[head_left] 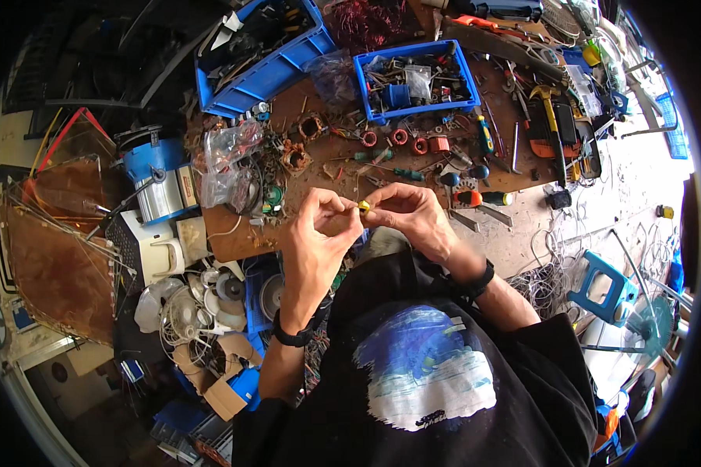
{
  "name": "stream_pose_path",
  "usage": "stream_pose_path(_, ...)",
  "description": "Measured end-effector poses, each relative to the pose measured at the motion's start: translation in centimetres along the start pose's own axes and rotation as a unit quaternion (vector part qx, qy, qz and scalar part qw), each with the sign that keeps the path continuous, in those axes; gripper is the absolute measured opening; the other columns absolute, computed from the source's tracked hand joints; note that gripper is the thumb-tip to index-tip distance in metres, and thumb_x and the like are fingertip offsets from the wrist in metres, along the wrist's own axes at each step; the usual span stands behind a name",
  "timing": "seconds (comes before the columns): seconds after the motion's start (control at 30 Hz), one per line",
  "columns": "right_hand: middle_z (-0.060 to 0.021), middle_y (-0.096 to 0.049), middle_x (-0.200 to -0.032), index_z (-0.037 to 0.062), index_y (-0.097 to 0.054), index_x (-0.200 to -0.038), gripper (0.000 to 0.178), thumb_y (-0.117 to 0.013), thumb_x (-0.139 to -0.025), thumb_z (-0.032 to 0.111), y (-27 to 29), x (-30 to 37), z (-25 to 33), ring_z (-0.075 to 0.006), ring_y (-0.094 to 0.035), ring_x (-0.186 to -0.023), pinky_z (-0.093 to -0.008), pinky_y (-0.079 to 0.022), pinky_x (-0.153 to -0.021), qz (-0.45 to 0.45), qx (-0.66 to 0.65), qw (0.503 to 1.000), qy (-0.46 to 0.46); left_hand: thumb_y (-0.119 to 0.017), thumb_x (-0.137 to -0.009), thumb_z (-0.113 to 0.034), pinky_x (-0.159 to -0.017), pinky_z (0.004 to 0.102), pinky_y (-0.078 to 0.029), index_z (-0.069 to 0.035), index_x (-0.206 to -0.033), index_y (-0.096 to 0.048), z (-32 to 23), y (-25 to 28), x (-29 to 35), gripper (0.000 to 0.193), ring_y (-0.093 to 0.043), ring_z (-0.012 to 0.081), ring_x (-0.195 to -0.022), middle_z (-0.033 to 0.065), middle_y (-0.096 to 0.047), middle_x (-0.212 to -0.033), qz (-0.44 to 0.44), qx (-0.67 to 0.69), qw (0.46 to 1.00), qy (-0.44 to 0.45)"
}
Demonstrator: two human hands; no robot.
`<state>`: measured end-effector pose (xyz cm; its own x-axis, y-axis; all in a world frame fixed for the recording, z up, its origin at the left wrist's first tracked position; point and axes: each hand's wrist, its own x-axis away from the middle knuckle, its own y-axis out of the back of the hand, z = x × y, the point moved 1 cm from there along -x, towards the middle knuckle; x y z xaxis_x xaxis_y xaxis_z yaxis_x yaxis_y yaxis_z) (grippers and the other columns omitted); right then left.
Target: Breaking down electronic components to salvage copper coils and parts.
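In front of my chest, above the near edge of the brown workbench (pixel 339 173), my two hands meet fingertip to fingertip. Between them is a small round yellow-and-dark part (pixel 364 206), too small to name further. My left hand (pixel 319 229) pinches it from the left with thumb and forefinger. From the right, my right hand (pixel 414 218) grips it with thumb and fingers. Just beyond my fingers lie a screwdriver with a green handle (pixel 408 174) and several red wire coils (pixel 420 145). Scissors with orange handles (pixel 469 199) rest right of my right hand.
A blue tray of small parts (pixel 361 86) and a larger blue crate (pixel 249 97) stand at the back. A yellow hammer (pixel 551 117) lies at the right. Fan parts (pixel 187 315) pile up at the lower left. A blue stool (pixel 606 289) and loose wire (pixel 549 292) are right.
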<state>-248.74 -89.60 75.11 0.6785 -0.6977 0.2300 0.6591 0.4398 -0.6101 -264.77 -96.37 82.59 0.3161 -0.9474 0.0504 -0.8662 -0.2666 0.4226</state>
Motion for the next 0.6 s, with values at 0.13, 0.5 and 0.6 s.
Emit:
stream_pose_path(0.13,-0.0089,-0.074,-0.102,-0.0041,-0.069,-0.109,0.022,-0.075,-0.094,0.010,0.06,-0.01,0.13,-0.0150,-0.071,-0.093,-0.0306,-0.059,-0.089,0.003,0.028,1.000,0.006,-0.073,-0.089,0.003,-0.081,0.0256,-0.057,0.000,-0.101,-0.055,0.00,0.28,-0.51,0.022,-0.069,0.0102,-0.090,0.0080,-0.071,-0.094,0.032,0.047,0.997,0.052)
stream_pose_path(0.5,-0.0065,-0.074,-0.099,-0.0034,-0.071,-0.110,0.022,-0.074,-0.095,0.012,0.18,-0.07,0.29,-0.0117,-0.069,-0.091,-0.0286,-0.058,-0.086,0.007,0.048,0.999,-0.003,-0.073,-0.089,0.003,-0.079,0.0252,-0.057,-0.001,-0.100,-0.051,-0.30,0.37,-1.02,0.025,-0.070,0.0105,-0.089,0.0091,-0.071,-0.093,0.043,0.043,0.997,0.046)
stream_pose_path(0.6,-0.0056,-0.073,-0.098,-0.0036,-0.071,-0.110,0.023,-0.074,-0.094,0.013,0.29,-0.18,0.17,-0.0106,-0.068,-0.091,-0.0278,-0.057,-0.086,0.012,0.081,0.997,-0.004,-0.072,-0.089,0.004,-0.078,0.0247,-0.057,-0.001,-0.099,-0.051,0.10,0.43,-1.06,0.024,-0.069,0.0101,-0.088,0.0090,-0.071,-0.092,0.051,0.067,0.994,0.066)
